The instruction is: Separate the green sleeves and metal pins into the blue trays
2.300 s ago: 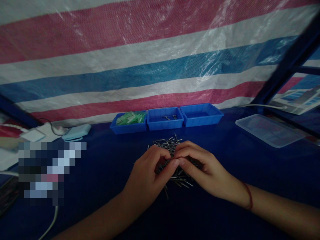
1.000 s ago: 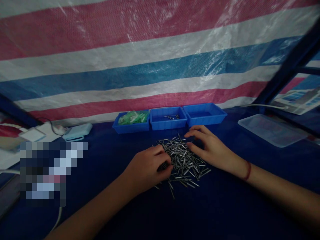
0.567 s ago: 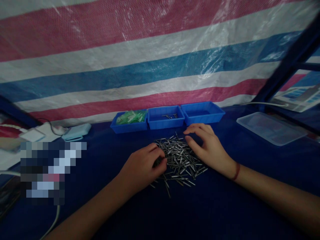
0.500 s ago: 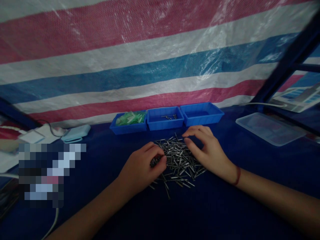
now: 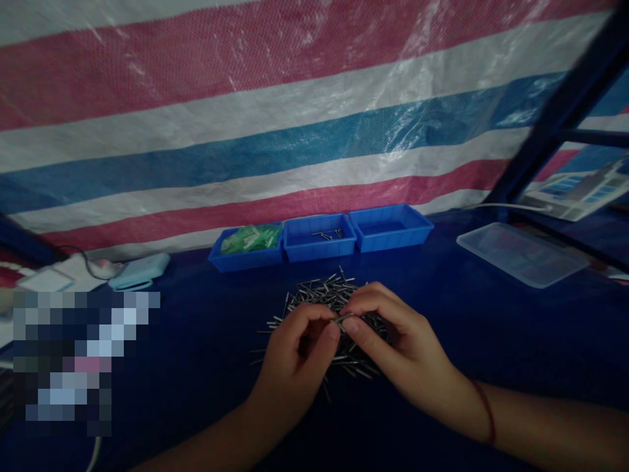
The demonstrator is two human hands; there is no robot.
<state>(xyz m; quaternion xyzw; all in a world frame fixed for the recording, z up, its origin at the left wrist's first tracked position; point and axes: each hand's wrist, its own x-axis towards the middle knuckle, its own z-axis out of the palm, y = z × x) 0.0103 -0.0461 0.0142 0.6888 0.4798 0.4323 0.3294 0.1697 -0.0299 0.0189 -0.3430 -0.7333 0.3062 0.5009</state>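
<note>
A heap of thin metal pins (image 5: 322,290), silvery and dark, lies loose on the blue table. My left hand (image 5: 299,354) is closed at the left side of the heap, its thumb and forefinger pinching one end of a small metal pin (image 5: 346,317). My right hand (image 5: 400,341), with a dark red band at the wrist, pinches the same pin from the right between thumb and forefinger. The fingertips of both hands almost meet above the heap. Whatever lies inside the left palm is hidden.
Behind the heap stand three blue bins: the left bin (image 5: 216,257) with green bagged items, the middle bin (image 5: 319,249) with several pins, the right bin (image 5: 393,239). A clear plastic lid (image 5: 521,252) lies right. A light-blue case (image 5: 142,270) lies left; striped sheeting (image 5: 295,144) hangs behind.
My hands have come together over the heap and now hold a pin between them. My right hand moved left and down, from open to pinching. The view shifted slightly.
</note>
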